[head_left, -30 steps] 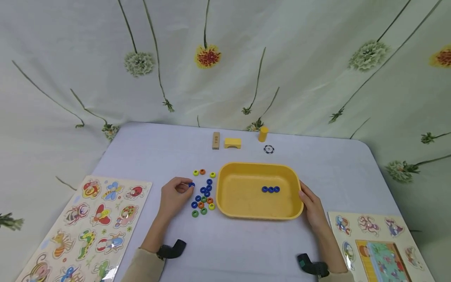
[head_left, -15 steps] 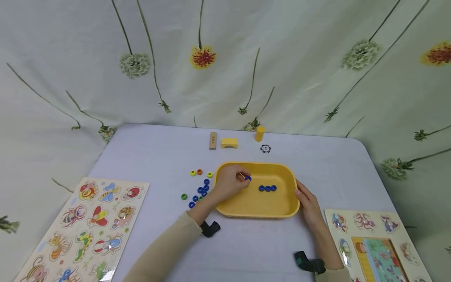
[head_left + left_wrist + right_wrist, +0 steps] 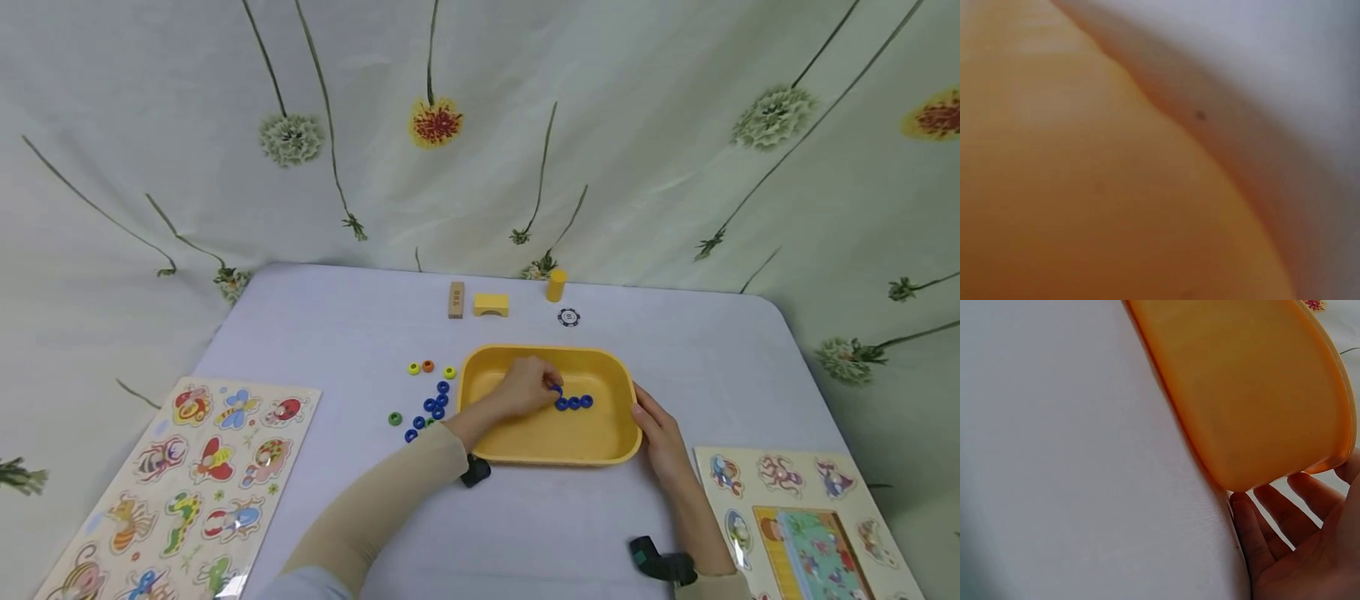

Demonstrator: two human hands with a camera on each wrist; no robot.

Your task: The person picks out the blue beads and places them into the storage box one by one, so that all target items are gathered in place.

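"As you look through the head camera, what does the yellow tray (image 3: 543, 437) hold?"

"Three blue beads (image 3: 574, 402) in a row, right of its middle. By the row's left end is another, the held bead (image 3: 557, 390), pinched in the fingertips of the left hand (image 3: 527, 386); I can't tell whether it touches the row."

"And the table (image 3: 712, 375)?"

"Loose beads (image 3: 438, 412), mostly blue, lie off the tray's left edge. Near the table's far edge are a wooden block (image 3: 456, 300), a yellow arch (image 3: 491, 305), a yellow cylinder (image 3: 556, 286) and a round chip (image 3: 569, 317). Picture boards lie at the near left (image 3: 180, 487) and near right; flowered cloth (image 3: 637, 108) rises behind."

"Which way do things point?"

"Tray and row run left to right, roughly along the far edge. The held bead's hole is too small to read."

"Left wrist view?"

"Just the tray's wall, blurred."

"Right wrist?"

"The right hand (image 3: 1304, 540), its fingers slightly apart, holds the tray's end, thumb at the rim."
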